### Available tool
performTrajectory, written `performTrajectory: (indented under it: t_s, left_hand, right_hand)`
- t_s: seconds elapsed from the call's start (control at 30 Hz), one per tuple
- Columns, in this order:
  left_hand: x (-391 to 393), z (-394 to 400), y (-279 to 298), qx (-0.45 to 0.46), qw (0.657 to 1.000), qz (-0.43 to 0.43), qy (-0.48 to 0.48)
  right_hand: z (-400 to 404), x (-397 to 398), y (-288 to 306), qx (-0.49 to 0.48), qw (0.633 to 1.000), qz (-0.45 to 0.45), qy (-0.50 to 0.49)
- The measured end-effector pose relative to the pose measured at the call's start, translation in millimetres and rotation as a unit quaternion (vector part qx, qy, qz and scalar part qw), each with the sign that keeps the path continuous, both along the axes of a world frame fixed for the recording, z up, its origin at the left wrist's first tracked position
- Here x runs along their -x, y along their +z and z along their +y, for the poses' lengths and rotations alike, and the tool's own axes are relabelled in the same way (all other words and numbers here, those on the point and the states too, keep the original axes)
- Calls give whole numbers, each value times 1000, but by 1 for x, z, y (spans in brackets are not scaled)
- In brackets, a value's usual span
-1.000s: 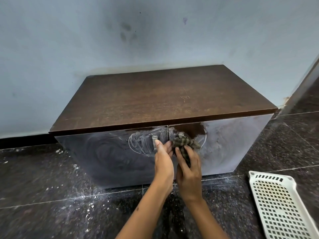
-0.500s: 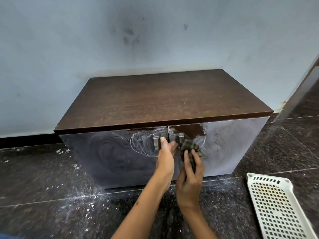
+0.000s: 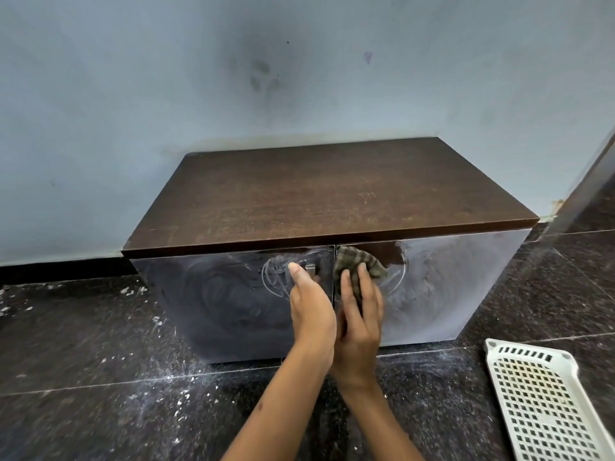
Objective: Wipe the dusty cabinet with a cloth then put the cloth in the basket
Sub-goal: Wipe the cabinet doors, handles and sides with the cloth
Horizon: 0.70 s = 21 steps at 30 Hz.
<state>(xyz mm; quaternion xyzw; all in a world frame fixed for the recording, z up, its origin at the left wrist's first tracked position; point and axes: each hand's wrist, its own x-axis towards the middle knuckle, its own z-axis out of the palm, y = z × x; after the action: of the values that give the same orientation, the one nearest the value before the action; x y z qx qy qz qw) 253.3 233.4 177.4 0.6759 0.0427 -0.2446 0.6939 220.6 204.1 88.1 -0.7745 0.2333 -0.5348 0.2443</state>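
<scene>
A low cabinet (image 3: 326, 194) with a brown wooden top stands against the wall; its two glossy front doors are filmed with dust and smear marks. My right hand (image 3: 361, 314) presses a green checked cloth (image 3: 362, 261) against the upper left corner of the right door, with a strip of cloth pinched between two fingers. My left hand (image 3: 311, 307) rests flat on the left door, its fingers straight, beside the small metal handle (image 3: 310, 268). A white plastic basket (image 3: 545, 410) lies on the floor at the lower right, apart from both hands.
The dark speckled floor (image 3: 100, 377) carries scattered white dust and flecks in front of the cabinet. A pale blue wall (image 3: 166, 94) with dark smudges rises behind. A dark door frame (image 3: 592, 181) slants at the right edge.
My right hand has carried the cloth up to the top edge of the right door. My left hand has slid a little left over the handle. The view has pulled back.
</scene>
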Motion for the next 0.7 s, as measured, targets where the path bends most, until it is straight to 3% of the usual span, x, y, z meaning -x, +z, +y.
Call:
performTrajectory:
  t_s: [0.23, 0.4, 0.53, 0.6, 0.7]
  left_hand:
    - [3, 14, 6, -62, 996, -48, -48]
    - [-3, 15, -6, -28, 995, -28, -97]
    - [-10, 16, -9, -26, 996, -27, -85]
    - [-11, 16, -10, -22, 996, -27, -86]
    - [-10, 17, -8, -17, 996, -29, -86]
  right_hand:
    - [-6, -22, -22, 34, 992, 119, 11]
    - [11, -17, -34, -93, 995, 41, 11]
    - [3, -30, 8, -34, 998, -46, 15]
    - [0, -35, 11, -27, 998, -44, 18]
    - [3, -30, -21, -52, 998, 26, 28]
